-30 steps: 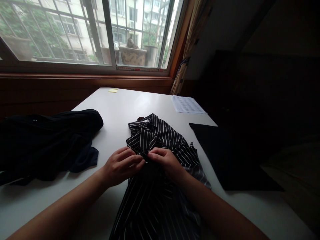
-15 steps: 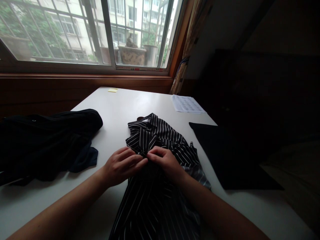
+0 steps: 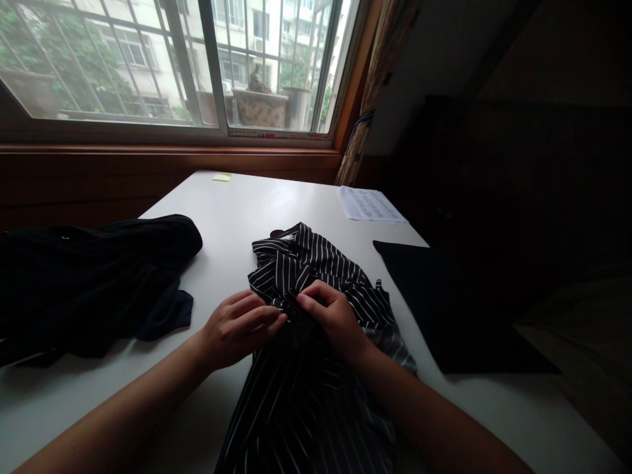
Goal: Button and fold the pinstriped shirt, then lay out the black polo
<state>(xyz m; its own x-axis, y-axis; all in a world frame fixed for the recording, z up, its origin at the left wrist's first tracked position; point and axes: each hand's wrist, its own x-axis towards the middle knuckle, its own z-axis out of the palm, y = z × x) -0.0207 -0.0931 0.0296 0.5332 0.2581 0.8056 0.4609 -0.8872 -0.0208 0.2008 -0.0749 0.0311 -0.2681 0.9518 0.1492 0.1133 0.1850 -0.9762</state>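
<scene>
1 striped shirt (image 3: 306, 375), lying beneath and beyond the fingers, is judged light, soft and slack, best held at the folds where left hand (image 3: 239, 326) and right hand (image 3: 336, 319) each pinch cloth.

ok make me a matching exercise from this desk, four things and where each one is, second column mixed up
Things:
1. striped garment
2. yellow note
3. printed papers
4. dark clothing

Places:
A. on the far right part of the white table
B. heaped on the table's left side, beyond the left forearm
C. touched by the left hand and right hand
D. by the table's far left corner, below the window

Right pairs: 1-C, 2-D, 3-A, 4-B
</scene>
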